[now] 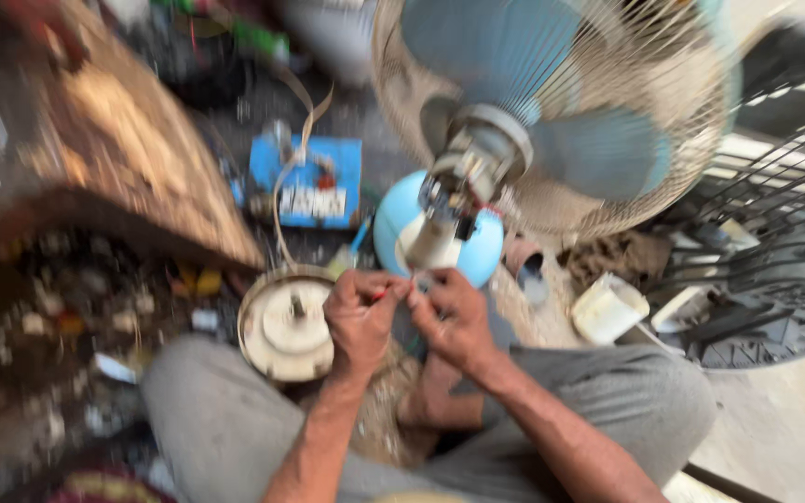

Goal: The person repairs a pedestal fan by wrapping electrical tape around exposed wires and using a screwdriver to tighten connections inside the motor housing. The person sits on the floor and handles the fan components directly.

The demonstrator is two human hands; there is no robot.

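Observation:
The head view is blurred. My left hand [361, 317] and my right hand [454, 317] meet just below the exposed motor [463, 177] of a pale blue fan [552, 102] with a wire guard. Both hands pinch something small; a red bit shows at the left fingertips, and it looks like thin wires coming from the motor. The fan's round blue rear cover [393, 233] lies behind the motor. I sit cross-legged in grey trousers, with the hands above my knees.
A round cream-coloured disc part [286, 326] lies by my left knee. A blue box [314, 182] sits further back. A wooden bench edge [123, 168] and scattered scrap fill the left. A white cup [607, 312] and black fan grilles [775, 307] lie right.

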